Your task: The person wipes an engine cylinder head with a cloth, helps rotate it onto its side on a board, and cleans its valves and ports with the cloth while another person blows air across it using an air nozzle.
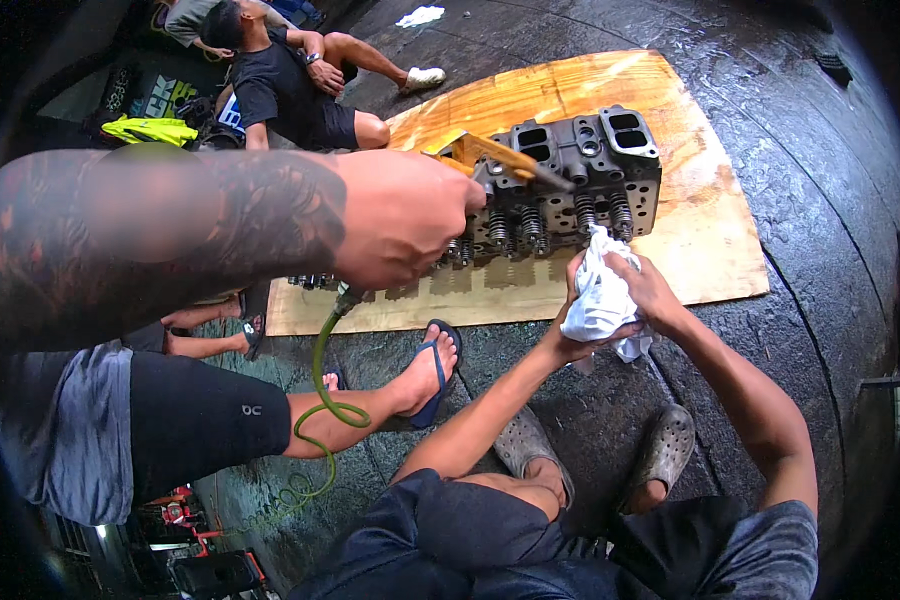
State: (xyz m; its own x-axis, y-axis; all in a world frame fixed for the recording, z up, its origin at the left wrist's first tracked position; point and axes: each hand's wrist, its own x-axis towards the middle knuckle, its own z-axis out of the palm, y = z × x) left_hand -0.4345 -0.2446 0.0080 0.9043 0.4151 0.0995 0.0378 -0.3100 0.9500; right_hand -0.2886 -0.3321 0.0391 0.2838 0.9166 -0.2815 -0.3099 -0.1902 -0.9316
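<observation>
A white cloth (604, 296) is bunched between my two hands, just in front of an engine cylinder head (570, 172) with coiled valve springs (531, 222). My left hand (570, 330) grips the cloth from the left and below. On its right side, my right hand (649, 296) presses into the same cloth. The cloth's upper end meets the lower end of a valve spring near the head's right end; whether it touches cannot be told. The cylinder head lies on a wooden board (705, 262), its flat face with the springs turned toward me.
A co-worker's tattooed arm (270, 217) reaches in from the left, its fist by the cylinder head with a green coiled air hose (319, 360) below. A blurred brush-like tool (525, 161) is over the head. Another person (292, 90) sits beyond the board. The co-worker's sandalled foot (431, 367) is left of me.
</observation>
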